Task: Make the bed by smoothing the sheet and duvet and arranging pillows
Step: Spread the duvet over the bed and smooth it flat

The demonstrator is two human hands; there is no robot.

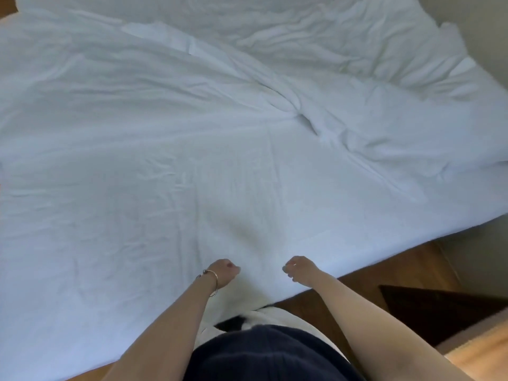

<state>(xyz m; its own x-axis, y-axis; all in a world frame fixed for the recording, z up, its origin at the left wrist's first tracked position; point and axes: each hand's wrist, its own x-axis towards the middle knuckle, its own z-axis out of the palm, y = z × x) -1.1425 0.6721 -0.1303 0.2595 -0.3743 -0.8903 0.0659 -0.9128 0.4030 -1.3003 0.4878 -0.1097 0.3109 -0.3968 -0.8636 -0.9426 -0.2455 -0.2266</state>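
Looking down through the head view, the only one we have, we find a white duvet spread over nearly the whole bed, its near edge running along the bed's foot edge where we stand. We note the left hand, bracelet at the wrist, and the right hand both at that near edge, close together, fingers curled into loose fists. Each appears to pinch the cloth, though white on white leaves the grip itself hard to confirm.

We judge the duvet light, soft and limp: it will drape, slide easily and hold creases, and nothing about it is fragile. The hem at the near edge, hands set wider apart, looks the best place to take hold for a pull or shake. A deep fold runs across the middle toward the bed's right edge, and the far right corner is bunched. No pillows can be told apart from the bedding.

Beside the right edge we see wooden floor and a dark mat. Nothing lies on the duvet to obstruct it.
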